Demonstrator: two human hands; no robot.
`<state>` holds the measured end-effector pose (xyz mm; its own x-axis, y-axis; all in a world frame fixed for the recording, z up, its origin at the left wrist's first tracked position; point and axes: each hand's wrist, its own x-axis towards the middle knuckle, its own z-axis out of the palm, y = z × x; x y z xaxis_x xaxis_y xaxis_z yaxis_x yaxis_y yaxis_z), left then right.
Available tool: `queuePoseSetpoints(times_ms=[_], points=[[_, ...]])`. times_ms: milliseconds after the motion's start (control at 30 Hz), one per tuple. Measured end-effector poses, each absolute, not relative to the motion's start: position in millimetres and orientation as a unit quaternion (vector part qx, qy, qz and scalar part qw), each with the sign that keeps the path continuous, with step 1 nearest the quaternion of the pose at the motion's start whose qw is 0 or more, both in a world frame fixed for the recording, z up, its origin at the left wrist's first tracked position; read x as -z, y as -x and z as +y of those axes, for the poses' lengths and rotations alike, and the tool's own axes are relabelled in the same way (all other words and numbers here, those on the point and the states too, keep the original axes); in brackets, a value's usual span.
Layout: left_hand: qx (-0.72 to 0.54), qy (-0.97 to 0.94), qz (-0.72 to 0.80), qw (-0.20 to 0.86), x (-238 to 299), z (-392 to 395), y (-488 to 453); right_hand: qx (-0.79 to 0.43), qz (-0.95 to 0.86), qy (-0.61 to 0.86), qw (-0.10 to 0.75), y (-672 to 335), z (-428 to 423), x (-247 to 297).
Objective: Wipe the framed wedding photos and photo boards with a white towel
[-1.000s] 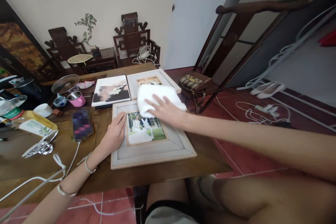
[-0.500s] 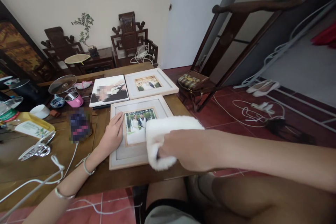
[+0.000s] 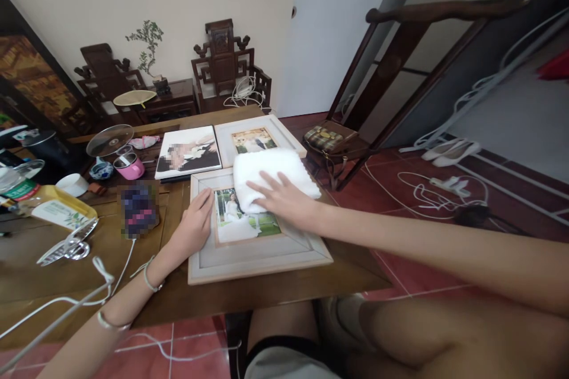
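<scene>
A pale wooden photo frame [image 3: 262, 257] with a wedding picture lies flat on the wooden table [image 3: 213, 299] in front of me. My left hand [image 3: 193, 230] rests on the frame's left border, fingers curled loosely, holding it in place. My right hand [image 3: 282, 198] lies flat with fingers spread on a folded white towel [image 3: 267, 169], pressing it onto the frame's upper right part and the glass. A second pale frame [image 3: 253, 137] and a frameless photo print [image 3: 189, 153] lie just behind.
Left of the frames are a dark blurred object [image 3: 137, 210], a pink cup [image 3: 128, 167], a glass lid [image 3: 110, 140], a yellow tray [image 3: 60, 210] and white cables [image 3: 84, 299]. Carved chairs [image 3: 224, 65] stand behind. A small bag [image 3: 326, 139] sits on a stool at right.
My right hand swept the towel from the frame's top down to its near right corner, then back up to the top right. The left hand stayed put.
</scene>
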<state>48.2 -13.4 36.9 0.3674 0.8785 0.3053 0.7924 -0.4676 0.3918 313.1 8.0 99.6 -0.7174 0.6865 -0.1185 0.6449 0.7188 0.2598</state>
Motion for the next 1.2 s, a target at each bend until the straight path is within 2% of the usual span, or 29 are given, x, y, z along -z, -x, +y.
queuePoseSetpoints(times_ms=[167,400,467,533,600,700,867,967,1100,1200], points=[[-0.241,-0.819,0.514,0.084,-36,-11,-53,-0.065,0.911,-0.384,0.134,-311,6,-112],[-0.245,-0.817,0.516,0.079,-37,-9,-61,0.153,0.914,-0.284,0.247,-310,-50,-185],[-0.242,-0.818,0.516,0.077,-37,-9,-61,0.220,0.906,-0.254,0.257,-316,-58,-198],[-0.242,-0.819,0.515,0.075,-34,-9,-60,0.253,0.905,-0.250,0.234,-323,-57,-203],[-0.249,-0.819,0.512,0.074,-30,-7,-58,0.230,0.921,-0.270,0.160,-330,-46,-201],[-0.262,-0.816,0.509,0.075,-25,-5,-57,0.089,0.940,-0.326,0.053,-342,-20,-194],[-0.261,-0.817,0.508,0.076,-23,-3,-59,-0.189,0.902,-0.389,-0.007,-353,19,-179],[-0.255,-0.818,0.510,0.076,-24,-3,-61,-0.217,0.902,-0.373,0.006,-354,29,-153],[-0.250,-0.818,0.513,0.071,-23,-3,-64,-0.139,0.917,-0.359,0.101,-346,24,-111],[-0.255,-0.818,0.511,0.067,-20,-2,-67,-0.094,0.911,-0.366,0.164,-338,12,-105]])
